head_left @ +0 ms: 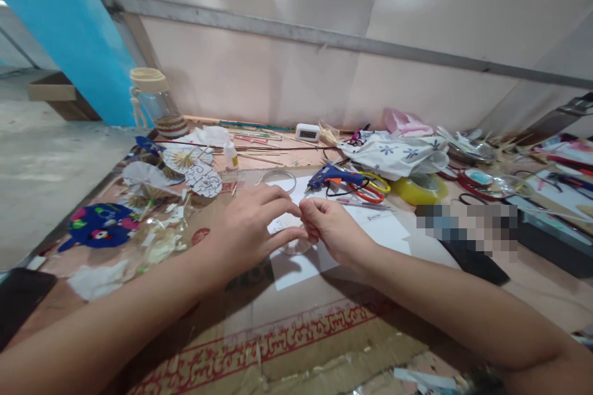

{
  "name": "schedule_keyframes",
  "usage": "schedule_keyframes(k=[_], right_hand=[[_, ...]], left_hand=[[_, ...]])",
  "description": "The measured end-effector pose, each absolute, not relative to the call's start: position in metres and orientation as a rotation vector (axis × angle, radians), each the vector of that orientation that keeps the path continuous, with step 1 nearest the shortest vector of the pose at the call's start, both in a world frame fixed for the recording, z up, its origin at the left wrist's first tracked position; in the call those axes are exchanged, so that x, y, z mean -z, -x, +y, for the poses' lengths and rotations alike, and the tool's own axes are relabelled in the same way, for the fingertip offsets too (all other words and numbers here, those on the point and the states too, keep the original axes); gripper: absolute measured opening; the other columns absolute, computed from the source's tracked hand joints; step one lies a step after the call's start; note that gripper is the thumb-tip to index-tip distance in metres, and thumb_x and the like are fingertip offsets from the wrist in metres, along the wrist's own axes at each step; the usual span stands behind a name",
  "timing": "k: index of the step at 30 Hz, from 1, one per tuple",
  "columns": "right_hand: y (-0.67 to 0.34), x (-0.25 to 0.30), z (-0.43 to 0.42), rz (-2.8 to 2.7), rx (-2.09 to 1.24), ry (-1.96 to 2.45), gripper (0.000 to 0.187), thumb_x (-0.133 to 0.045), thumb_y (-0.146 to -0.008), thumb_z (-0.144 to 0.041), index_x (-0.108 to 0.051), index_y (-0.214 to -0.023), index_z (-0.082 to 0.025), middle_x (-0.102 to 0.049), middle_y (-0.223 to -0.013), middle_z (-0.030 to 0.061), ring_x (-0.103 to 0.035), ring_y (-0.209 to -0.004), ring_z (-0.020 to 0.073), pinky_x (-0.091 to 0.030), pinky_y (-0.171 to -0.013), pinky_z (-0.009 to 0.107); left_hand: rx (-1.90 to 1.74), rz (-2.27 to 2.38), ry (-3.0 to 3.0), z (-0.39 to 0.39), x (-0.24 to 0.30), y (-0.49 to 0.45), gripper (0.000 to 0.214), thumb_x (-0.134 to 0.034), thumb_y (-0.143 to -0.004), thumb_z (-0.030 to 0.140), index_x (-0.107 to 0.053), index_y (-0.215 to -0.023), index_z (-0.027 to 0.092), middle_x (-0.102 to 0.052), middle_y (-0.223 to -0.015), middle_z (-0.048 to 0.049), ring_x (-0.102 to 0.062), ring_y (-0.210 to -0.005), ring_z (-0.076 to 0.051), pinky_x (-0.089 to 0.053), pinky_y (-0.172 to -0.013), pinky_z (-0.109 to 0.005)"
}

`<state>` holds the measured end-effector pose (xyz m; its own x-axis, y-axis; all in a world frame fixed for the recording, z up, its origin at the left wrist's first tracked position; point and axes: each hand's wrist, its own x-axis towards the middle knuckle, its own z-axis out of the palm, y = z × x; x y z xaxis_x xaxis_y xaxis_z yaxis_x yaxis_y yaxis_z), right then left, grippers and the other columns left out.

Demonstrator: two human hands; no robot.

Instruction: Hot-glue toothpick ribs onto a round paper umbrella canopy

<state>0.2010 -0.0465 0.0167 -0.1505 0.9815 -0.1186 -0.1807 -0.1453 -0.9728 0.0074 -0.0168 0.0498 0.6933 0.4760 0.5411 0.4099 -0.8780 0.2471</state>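
Note:
My left hand (262,222) and my right hand (336,228) meet at the fingertips above a white sheet of paper (384,231). The right thumb and forefinger are pinched together; whatever sits between them is too small to make out. On the left, thumb and fingers curve round to the same spot, and their grip is partly hidden. A pale, round, see-through thing (296,245) shows under the fingers, mostly covered. Just beyond lie a thin ring (280,180) and a blue glue gun (336,176), its nozzle pointing toward my hands.
Small round paper fans (204,180) and a blue patterned fabric piece (104,224) lie left, near a glue bottle (230,154). Orange-handled scissors (370,192) and a tape roll (421,188) are right. A jar (160,105) and a white timer (307,133) stand behind.

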Motion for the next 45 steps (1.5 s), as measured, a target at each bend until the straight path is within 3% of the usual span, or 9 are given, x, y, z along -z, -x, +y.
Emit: schedule_keyframes(k=[13,18,24,28,32,34,36,42,45], right_hand=[[-0.194,-0.034,-0.059,-0.97,-1.634,0.926,0.052,-0.085,-0.077,-0.067,-0.069,-0.074,-0.017,-0.06,-0.068,-0.0014,-0.049,-0.053,0.0098,-0.043,-0.054,0.026],[-0.204,-0.043,-0.057,-1.051,-1.773,0.869,0.054,-0.086,-0.077,-0.067,-0.076,-0.087,-0.016,-0.065,-0.074,0.0004,-0.054,-0.055,0.0095,-0.044,-0.055,0.026],[-0.242,-0.055,-0.03,-1.276,-1.443,0.986,0.046,-0.091,-0.075,-0.055,-0.081,-0.103,-0.02,-0.07,-0.086,0.0007,-0.061,-0.063,0.0114,-0.049,-0.065,0.03],[-0.267,-0.059,-0.014,-1.257,-1.36,1.055,0.034,-0.091,-0.075,-0.046,-0.079,-0.095,-0.021,-0.069,-0.08,-0.0002,-0.06,-0.063,0.0117,-0.048,-0.065,0.03],[-0.273,-0.059,-0.013,-1.329,-1.36,1.078,0.029,-0.085,-0.08,-0.044,-0.077,-0.094,-0.02,-0.067,-0.078,0.0001,-0.059,-0.064,0.0123,-0.049,-0.064,0.03],[-0.274,-0.06,-0.014,-1.443,-1.322,1.125,0.026,-0.08,-0.084,-0.043,-0.076,-0.097,-0.02,-0.069,-0.08,0.0016,-0.06,-0.065,0.013,-0.05,-0.064,0.03],[-0.28,-0.063,-0.014,-1.589,-1.205,1.22,0.025,-0.074,-0.089,-0.04,-0.076,-0.104,-0.021,-0.073,-0.089,0.0054,-0.064,-0.072,0.0161,-0.053,-0.067,0.031],[-0.317,-0.052,0.006,-2.103,-0.329,1.681,0.037,-0.058,-0.095,-0.016,-0.071,-0.13,-0.021,-0.075,-0.132,0.0131,-0.07,-0.121,0.0297,-0.054,-0.107,0.046],[-0.33,-0.03,0.018,-2.149,-0.231,1.773,0.047,-0.059,-0.09,-0.008,-0.071,-0.134,-0.019,-0.071,-0.141,0.0153,-0.065,-0.132,0.0347,-0.049,-0.115,0.051]], left_hand=[[-1.14,0.687,-3.217,-0.017,-0.054,0.002,0.017,-0.052,-0.106,0.016,-0.067,-0.113,0.02,-0.074,-0.099,-0.0051,-0.063,-0.087,-0.022,-0.047,-0.08,-0.038],[-1.107,0.649,-3.308,-0.013,-0.059,0.006,0.018,-0.048,-0.106,0.014,-0.065,-0.108,0.019,-0.07,-0.092,-0.0043,-0.059,-0.084,-0.023,-0.044,-0.078,-0.038],[-1.131,0.938,-3.153,0.005,-0.087,0.014,0.03,-0.038,-0.108,0.022,-0.063,-0.092,0.018,-0.064,-0.085,-0.0063,-0.057,-0.08,-0.023,-0.045,-0.076,-0.037],[-0.884,1.359,-3.156,0.016,-0.106,0.031,0.046,-0.032,-0.108,0.033,-0.065,-0.078,0.02,-0.063,-0.076,-0.0082,-0.059,-0.078,-0.026,-0.045,-0.076,-0.039],[-0.138,1.728,-3.075,0.022,-0.105,0.061,0.042,-0.042,-0.1,0.03,-0.064,-0.065,0.021,-0.06,-0.064,-0.0095,-0.059,-0.065,-0.029,-0.041,-0.064,-0.04],[0.012,1.645,-3.04,0.024,-0.099,0.073,0.024,-0.05,-0.086,0.016,-0.072,-0.078,0.019,-0.069,-0.08,-0.0127,-0.063,-0.068,-0.03,-0.041,-0.062,-0.04],[-0.07,1.551,-3.03,0.027,-0.092,0.074,0.038,-0.051,-0.08,0.01,-0.077,-0.108,0.019,-0.073,-0.101,-0.0134,-0.067,-0.08,-0.03,-0.045,-0.067,-0.039],[-0.244,0.949,-2.849,0.034,-0.061,0.03,0.022,-0.059,-0.097,0.022,-0.078,-0.107,0.024,-0.078,-0.099,-0.0052,-0.069,-0.093,-0.023,-0.05,-0.082,-0.034],[-0.275,0.724,-2.786,0.031,-0.043,0.015,0.028,-0.06,-0.099,0.022,-0.076,-0.122,0.024,-0.074,-0.114,-0.0086,-0.068,-0.101,-0.024,-0.051,-0.086,-0.035]])
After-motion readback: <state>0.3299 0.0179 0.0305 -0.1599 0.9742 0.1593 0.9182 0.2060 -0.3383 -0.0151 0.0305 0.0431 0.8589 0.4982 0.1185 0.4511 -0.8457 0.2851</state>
